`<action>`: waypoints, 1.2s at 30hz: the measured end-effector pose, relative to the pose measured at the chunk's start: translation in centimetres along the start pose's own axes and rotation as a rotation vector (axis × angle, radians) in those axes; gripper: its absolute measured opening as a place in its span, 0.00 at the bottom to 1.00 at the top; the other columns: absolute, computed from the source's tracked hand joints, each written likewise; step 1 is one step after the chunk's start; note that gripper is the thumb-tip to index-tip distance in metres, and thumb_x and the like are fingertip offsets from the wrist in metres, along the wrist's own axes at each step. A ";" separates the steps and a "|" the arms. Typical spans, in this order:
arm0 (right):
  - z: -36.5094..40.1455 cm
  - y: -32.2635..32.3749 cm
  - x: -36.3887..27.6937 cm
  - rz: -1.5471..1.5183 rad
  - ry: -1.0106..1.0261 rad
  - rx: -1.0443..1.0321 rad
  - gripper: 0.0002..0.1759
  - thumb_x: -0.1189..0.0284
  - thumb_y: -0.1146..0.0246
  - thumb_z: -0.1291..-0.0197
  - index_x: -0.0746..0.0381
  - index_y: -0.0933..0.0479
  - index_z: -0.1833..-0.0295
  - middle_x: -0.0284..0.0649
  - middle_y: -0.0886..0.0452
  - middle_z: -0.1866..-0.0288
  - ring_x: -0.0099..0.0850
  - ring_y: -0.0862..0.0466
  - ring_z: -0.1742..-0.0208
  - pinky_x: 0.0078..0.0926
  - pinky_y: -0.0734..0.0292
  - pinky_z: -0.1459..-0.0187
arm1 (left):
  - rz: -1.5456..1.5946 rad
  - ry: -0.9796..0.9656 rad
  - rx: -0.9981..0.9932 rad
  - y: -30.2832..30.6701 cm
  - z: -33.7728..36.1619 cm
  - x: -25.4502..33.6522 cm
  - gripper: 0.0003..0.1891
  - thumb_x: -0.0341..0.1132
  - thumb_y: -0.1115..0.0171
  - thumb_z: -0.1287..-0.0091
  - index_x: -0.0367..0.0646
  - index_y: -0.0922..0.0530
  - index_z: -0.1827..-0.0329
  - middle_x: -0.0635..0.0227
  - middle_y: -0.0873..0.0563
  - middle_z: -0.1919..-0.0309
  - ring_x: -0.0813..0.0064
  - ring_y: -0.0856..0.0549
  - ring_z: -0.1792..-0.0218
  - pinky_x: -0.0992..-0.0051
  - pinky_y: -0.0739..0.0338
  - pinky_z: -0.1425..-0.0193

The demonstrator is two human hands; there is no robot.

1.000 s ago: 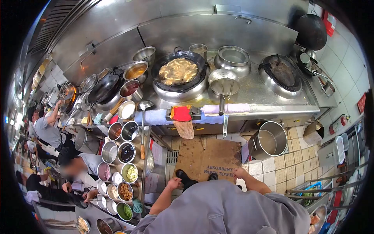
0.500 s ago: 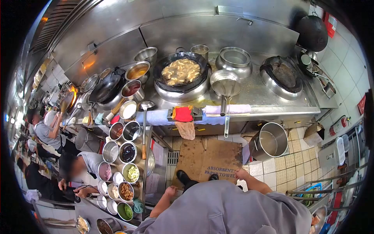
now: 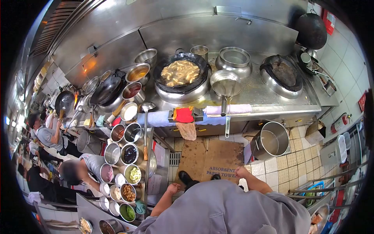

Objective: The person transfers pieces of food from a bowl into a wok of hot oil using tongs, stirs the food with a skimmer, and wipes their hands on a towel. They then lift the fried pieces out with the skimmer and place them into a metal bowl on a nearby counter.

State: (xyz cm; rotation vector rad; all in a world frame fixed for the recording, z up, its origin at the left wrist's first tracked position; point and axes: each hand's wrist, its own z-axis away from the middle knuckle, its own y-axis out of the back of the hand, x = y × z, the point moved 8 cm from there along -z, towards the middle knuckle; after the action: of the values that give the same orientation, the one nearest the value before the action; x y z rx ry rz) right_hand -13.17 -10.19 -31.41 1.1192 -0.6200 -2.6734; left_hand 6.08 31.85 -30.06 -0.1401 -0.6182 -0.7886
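My left hand [image 3: 173,188] hangs low in front of me, its fingers curled, with nothing visible in it. To the right, my right hand [image 3: 242,172] is also closed in a loose fist above a flattened cardboard sheet [image 3: 218,154] on the floor. Ahead on the range, a black wok [image 3: 159,78] holds pale pieces of food [image 3: 180,73] in bubbling oil. Beside it lie a perforated strainer [image 3: 225,80] and a long-handled tool [image 3: 228,121] jutting over the front edge. A ladle [image 3: 146,128] with a wooden handle end rests at the left. Neither hand touches any of these.
Metal tubs of ingredients [image 3: 133,174] line the left counter. A tall stockpot [image 3: 270,140] stands on the tiles at right. Another wok [image 3: 282,74] sits on the right burner. Folded cloths [image 3: 230,109] lie along the range edge. Co-workers [image 3: 91,165] are at the left.
My hands stay almost where they were. The view shifts slightly. At the left, the near co-worker reaches an arm toward the tubs, and a farther co-worker's wok is tilted up.
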 end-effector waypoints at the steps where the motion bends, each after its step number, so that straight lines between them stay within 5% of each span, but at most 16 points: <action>1: -0.2 -0.4 -0.6 0.232 0.173 -0.004 0.09 0.71 0.47 0.47 0.64 0.25 0.71 0.42 0.21 0.78 0.33 0.21 0.81 0.31 0.25 0.79 | -0.150 -0.086 -0.022 0.7 -2.6 -2.0 0.10 0.30 0.51 0.37 0.39 0.25 0.55 0.67 0.20 0.65 0.72 0.22 0.65 0.75 0.25 0.60; 3: -0.3 -0.8 0.3 0.064 0.074 -0.001 0.08 0.71 0.46 0.47 0.64 0.26 0.72 0.42 0.21 0.79 0.33 0.21 0.81 0.32 0.26 0.80 | -0.450 -0.269 -0.025 2.0 -7.0 -5.6 0.12 0.30 0.46 0.40 0.42 0.24 0.53 0.68 0.19 0.62 0.71 0.20 0.62 0.75 0.25 0.56; 4: -0.3 -1.0 1.1 -0.102 -0.026 -0.001 0.08 0.71 0.46 0.47 0.63 0.26 0.72 0.42 0.22 0.80 0.34 0.22 0.81 0.33 0.26 0.81 | -0.408 -0.206 -0.028 2.0 -7.0 -5.8 0.13 0.30 0.45 0.41 0.43 0.24 0.53 0.69 0.19 0.61 0.72 0.20 0.60 0.75 0.25 0.55; 7: 1.3 -0.6 -0.9 0.044 0.062 -0.049 0.06 0.73 0.47 0.47 0.63 0.27 0.72 0.42 0.23 0.81 0.32 0.22 0.81 0.32 0.27 0.82 | -0.281 -0.019 -0.030 1.8 -5.7 -5.8 0.16 0.30 0.41 0.45 0.46 0.23 0.52 0.72 0.19 0.57 0.73 0.20 0.56 0.77 0.26 0.51; 9: -0.2 -1.2 1.3 0.052 0.093 -0.050 0.03 0.73 0.41 0.55 0.60 0.24 0.72 0.39 0.21 0.78 0.31 0.21 0.80 0.29 0.26 0.78 | -0.914 -0.313 -0.047 0.1 -3.2 -1.9 0.14 0.31 0.47 0.40 0.42 0.24 0.51 0.68 0.19 0.56 0.70 0.20 0.56 0.75 0.25 0.52; 10: -0.5 -1.3 1.6 0.056 0.109 -0.050 0.05 0.74 0.38 0.59 0.58 0.23 0.72 0.37 0.20 0.77 0.30 0.21 0.79 0.28 0.25 0.76 | -0.915 -0.313 -0.047 -0.5 -2.0 -0.7 0.14 0.31 0.47 0.40 0.42 0.24 0.51 0.68 0.19 0.56 0.70 0.20 0.56 0.75 0.25 0.52; 12: -0.6 -1.3 2.0 0.017 0.068 -0.047 0.06 0.74 0.37 0.61 0.57 0.21 0.72 0.35 0.19 0.75 0.29 0.20 0.78 0.27 0.24 0.75 | -0.418 -0.006 -0.025 -1.0 1.6 1.9 0.15 0.32 0.55 0.36 0.39 0.27 0.50 0.63 0.20 0.55 0.67 0.21 0.54 0.72 0.24 0.54; 16: 0.5 -0.7 1.6 -0.149 -0.159 -0.033 0.06 0.74 0.45 0.51 0.59 0.21 0.71 0.37 0.18 0.75 0.27 0.20 0.78 0.26 0.26 0.78 | 0.056 -0.058 -0.101 -1.2 -2.9 -2.1 0.16 0.32 0.61 0.34 0.36 0.28 0.50 0.60 0.20 0.58 0.66 0.21 0.57 0.71 0.23 0.60; 18: 0.8 -0.4 0.9 -0.174 -0.160 -0.018 0.08 0.74 0.48 0.49 0.60 0.22 0.70 0.37 0.18 0.75 0.27 0.21 0.78 0.27 0.26 0.79 | 0.232 -0.015 -0.049 -1.1 -3.1 -2.1 0.08 0.32 0.52 0.36 0.39 0.25 0.64 0.69 0.23 0.77 0.76 0.26 0.78 0.76 0.31 0.76; 25: -0.9 -1.0 2.7 -0.100 -0.107 -0.042 0.11 0.70 0.51 0.45 0.61 0.24 0.69 0.40 0.20 0.77 0.30 0.20 0.79 0.30 0.25 0.78 | 0.187 -0.004 -0.167 -1.9 -1.7 -0.8 0.10 0.34 0.54 0.35 0.40 0.25 0.65 0.70 0.24 0.78 0.78 0.28 0.82 0.77 0.34 0.80; 36: -0.9 -0.7 2.8 -0.113 -0.100 -0.063 0.08 0.71 0.50 0.44 0.60 0.26 0.64 0.38 0.21 0.76 0.28 0.21 0.78 0.28 0.26 0.80 | -0.063 0.012 -0.019 -1.8 0.7 1.1 0.13 0.33 0.58 0.34 0.39 0.27 0.53 0.70 0.23 0.71 0.75 0.24 0.73 0.75 0.29 0.72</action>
State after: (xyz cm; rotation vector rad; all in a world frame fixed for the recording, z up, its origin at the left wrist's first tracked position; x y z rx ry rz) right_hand -14.46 -10.73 -34.05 1.0390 -0.4980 -2.8382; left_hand 5.10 30.13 -29.01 -0.1334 -0.6064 -0.8554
